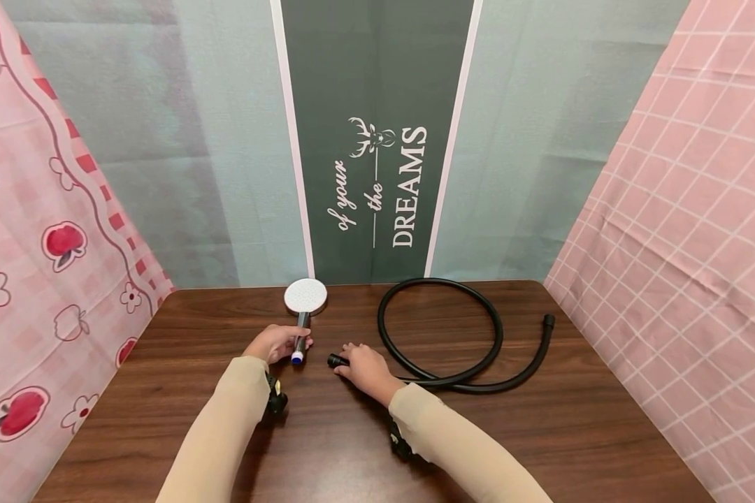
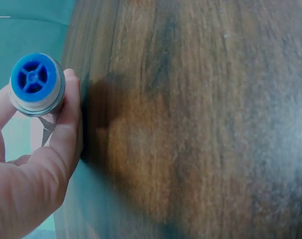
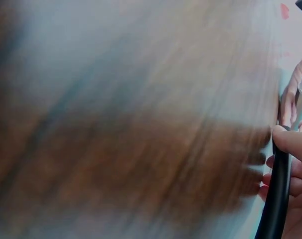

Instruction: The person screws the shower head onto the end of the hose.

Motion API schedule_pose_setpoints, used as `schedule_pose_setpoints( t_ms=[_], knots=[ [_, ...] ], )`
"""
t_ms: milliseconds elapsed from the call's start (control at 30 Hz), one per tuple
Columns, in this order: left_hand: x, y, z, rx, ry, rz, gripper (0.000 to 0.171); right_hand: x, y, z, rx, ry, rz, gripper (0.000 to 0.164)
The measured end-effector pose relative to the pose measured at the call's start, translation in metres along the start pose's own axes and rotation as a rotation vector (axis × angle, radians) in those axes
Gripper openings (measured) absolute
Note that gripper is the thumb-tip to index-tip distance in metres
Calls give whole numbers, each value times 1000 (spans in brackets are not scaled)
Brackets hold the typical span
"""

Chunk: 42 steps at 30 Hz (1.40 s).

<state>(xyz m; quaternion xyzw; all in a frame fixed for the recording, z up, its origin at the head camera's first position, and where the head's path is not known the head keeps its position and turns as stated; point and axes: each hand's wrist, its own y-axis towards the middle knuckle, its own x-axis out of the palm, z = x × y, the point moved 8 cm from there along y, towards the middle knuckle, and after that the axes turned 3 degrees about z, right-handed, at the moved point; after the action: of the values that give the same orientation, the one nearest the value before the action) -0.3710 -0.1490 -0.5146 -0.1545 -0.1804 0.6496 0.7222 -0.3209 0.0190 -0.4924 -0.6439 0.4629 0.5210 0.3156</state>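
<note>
My left hand grips the dark handle of a shower head, whose round white spray face points up at the far side. The handle's near end, a white collar with a blue insert, faces the left wrist camera. To the right, my right hand holds a black shower hose close to its end fitting. In the right wrist view the thumb lies along the hose. A small space separates the hose end from the shower head's handle.
The hose makes one large loop on the brown wooden table, its other end lying at the right. A grey-green cloth hangs behind. Pink patterned cloths stand at the left and right.
</note>
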Motion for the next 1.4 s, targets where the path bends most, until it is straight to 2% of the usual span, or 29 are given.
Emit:
schedule_pose_setpoints(
  t_ms=[267, 533, 733, 967, 1133, 1400],
  knots=[
    [0, -1, -2, -35, -4, -12, 38, -8, 4, 7, 58, 189, 27, 34],
    [0, -3, -1, -69, 3, -19, 33, -21, 10, 9, 100, 438, 14, 29],
    [2, -4, -1, -78, 25, -31, 31, -26, 12, 12, 126, 508, -4, 27],
    [3, -5, -2, -85, 16, -44, 23, -27, 14, 11, 127, 555, -27, 24],
    [3, -6, -3, -101, 10, -43, 24, -29, 15, 11, 142, 588, -46, 21],
    [4, -8, -1, -99, 3, -69, 23, -35, 16, 11, 153, 708, -93, 17]
  ],
)
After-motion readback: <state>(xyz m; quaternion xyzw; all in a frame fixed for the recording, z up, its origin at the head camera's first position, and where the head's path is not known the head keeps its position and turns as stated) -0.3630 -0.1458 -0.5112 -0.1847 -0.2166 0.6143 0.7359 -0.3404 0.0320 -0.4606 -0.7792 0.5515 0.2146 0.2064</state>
